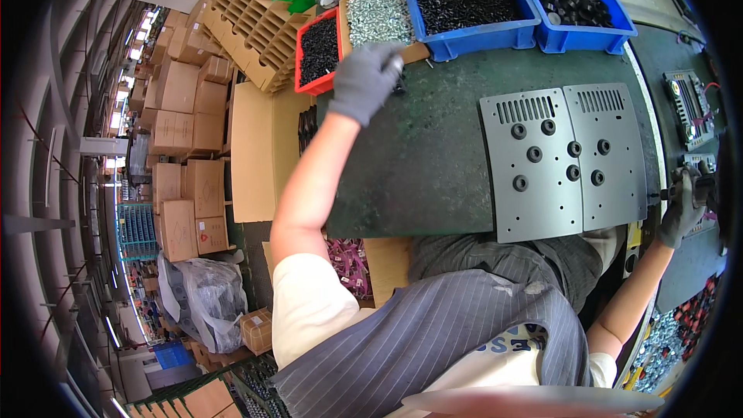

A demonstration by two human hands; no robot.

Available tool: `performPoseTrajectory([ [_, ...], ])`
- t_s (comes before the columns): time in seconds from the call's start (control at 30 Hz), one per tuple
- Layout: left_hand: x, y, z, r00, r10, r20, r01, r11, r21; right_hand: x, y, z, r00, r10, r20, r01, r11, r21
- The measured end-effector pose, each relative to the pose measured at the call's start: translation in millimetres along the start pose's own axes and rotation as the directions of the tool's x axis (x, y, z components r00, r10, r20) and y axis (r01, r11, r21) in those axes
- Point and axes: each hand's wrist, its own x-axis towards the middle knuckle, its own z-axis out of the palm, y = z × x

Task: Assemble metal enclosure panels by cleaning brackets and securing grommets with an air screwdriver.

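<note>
Blurred reddish-white edge (pixel 534 401) is nearest to the camera, at the bottom of the view; beyond it is the striped apron (pixel 433 325). Left hand (pixel 362 81), in gray glove, is at the near side of the carton (pixel 418 53) w/ small silver pcs (pixel 379 15), close to the red bin (pixel 319 88) too. Its fingers are bent, rather narrow; something bright shows at the fingertips, but I cannot tell if it is a held pc. Right hand (pixel 679 209), also gloved, is at the far right, fingers apparently closed round a dark tool (pixel 706 192).

Two gray plates, one left plate (pixel 534 209) and one right plate (pixel 615 124), lie side by side on the green bench (pixel 433 178), w/ eight black round feet (pixel 534 154) on them, approx. two near the seam. None is touched by a hand.

Step in hand is prob. picking of small hardware, feet being already set out. Next move, I think, calls for bringing pcs to the feet, aligning w/ the holes, then the tool.
</note>
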Motion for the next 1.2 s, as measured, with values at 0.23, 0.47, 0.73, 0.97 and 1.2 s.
performPoseTrajectory([
  [0.23, 88, -68, 42, 0.911, -0.156, 0.382, 0.099, 0.981, 0.165, 0, 3, -14, 0.999, -0.015, 0.038, 0.018, 0.998, -0.066],
  [0.47, 105, -66, 51, 0.858, -0.184, 0.479, 0.186, 0.982, 0.045, 2, -2, -11, 0.999, -0.041, 0.004, 0.041, 0.995, -0.087],
  [0.73, 102, -75, 54, 0.822, -0.407, 0.398, 0.518, 0.825, -0.226, 2, 0, -12, 0.998, -0.045, -0.032, 0.043, 0.997, -0.067],
  [0.97, 101, -77, 36, 0.674, -0.462, 0.577, 0.539, -0.228, -0.811, 2, 6, -20, 1.0, 0.009, -0.003, -0.009, 0.993, -0.114],
  [1.2, 114, -113, 47, 0.671, -0.324, 0.667, 0.404, -0.594, -0.696, 4, 7, -22, 1.0, -0.015, 0.012, 0.017, 0.99, -0.142],
])
